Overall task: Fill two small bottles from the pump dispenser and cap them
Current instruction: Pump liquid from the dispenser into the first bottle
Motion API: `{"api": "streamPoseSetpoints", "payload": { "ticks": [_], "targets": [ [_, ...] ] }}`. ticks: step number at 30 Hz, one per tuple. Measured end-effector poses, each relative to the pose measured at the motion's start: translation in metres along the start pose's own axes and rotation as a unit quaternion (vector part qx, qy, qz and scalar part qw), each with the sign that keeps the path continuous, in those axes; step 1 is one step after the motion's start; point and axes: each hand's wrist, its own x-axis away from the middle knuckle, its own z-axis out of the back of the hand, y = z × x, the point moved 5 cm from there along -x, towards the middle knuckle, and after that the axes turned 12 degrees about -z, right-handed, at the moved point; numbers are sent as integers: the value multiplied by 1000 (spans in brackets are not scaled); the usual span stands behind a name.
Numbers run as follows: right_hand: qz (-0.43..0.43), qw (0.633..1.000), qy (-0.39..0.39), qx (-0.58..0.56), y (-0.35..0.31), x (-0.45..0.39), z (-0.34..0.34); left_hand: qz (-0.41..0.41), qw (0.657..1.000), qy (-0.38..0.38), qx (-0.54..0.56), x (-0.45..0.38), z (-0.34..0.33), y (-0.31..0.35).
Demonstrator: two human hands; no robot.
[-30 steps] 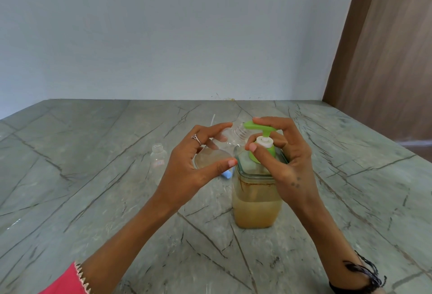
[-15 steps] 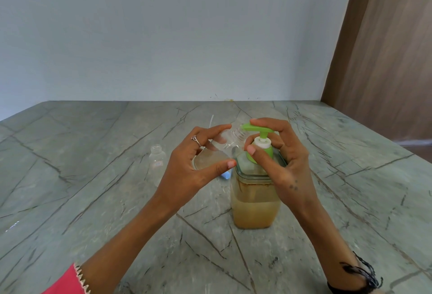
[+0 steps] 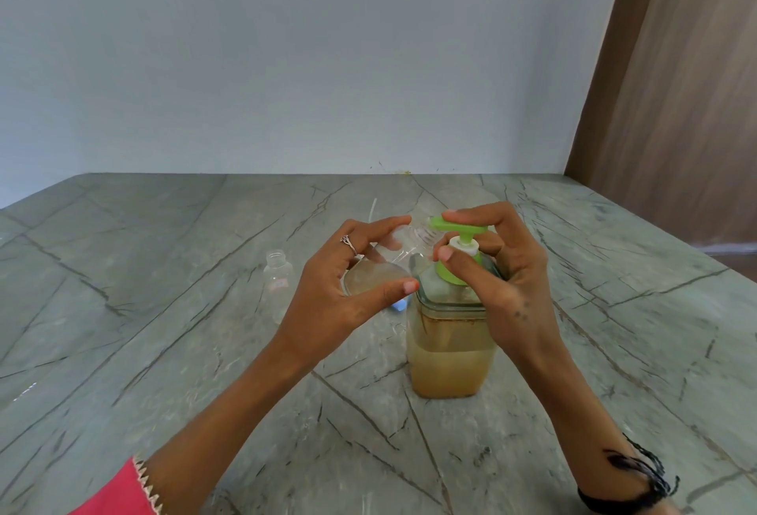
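Left hand [image 3: 340, 293] grip closed round a small clear bottle [image 3: 379, 270], thumb under, fingers over the top side. Bottle is tilted almost on its side, threaded neck [image 3: 424, 234] pointing away from the grip toward the green pump spout [image 3: 436, 223]; the mouth sits right at the spout tip. Some pale liquid shows in the lower part of the bottle, level hard to read through the plastic.

Right hand [image 3: 504, 268] grip wraps the pump head [image 3: 463, 229]: fingers curled over the green top bar, thumb against the white collar [image 3: 465, 246] below it. Pump stem looks raised, not fully down. Under this grip stands the pump dispenser [image 3: 450, 346], a square clear jar, upright on the surface [image 3: 164, 309], about half full of cloudy yellow-brown liquid.

Left of the left-hand grip and apart from it, a second small bottle [image 3: 278, 281] stands upright on the surface, uncapped, clear; can't tell what it holds. Just below the left thumb, a bit of a blue object [image 3: 399, 304] pokes out on the surface, mostly hidden. Beyond the left fingers, a thin white stick-like item [image 3: 372, 209], too small to identify.

Ring [image 3: 348, 243] on a left finger, black band [image 3: 639, 482] on right wrist, pink sleeve [image 3: 118, 492] on left arm.
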Motion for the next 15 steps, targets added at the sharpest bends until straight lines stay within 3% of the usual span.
{"api": "streamPoseSetpoints", "payload": {
  "ticks": [15],
  "targets": [
    [22, 999, -19, 31, 0, 3, -1, 8, 1000, 4, 4, -1, 1, -1]
  ]
}}
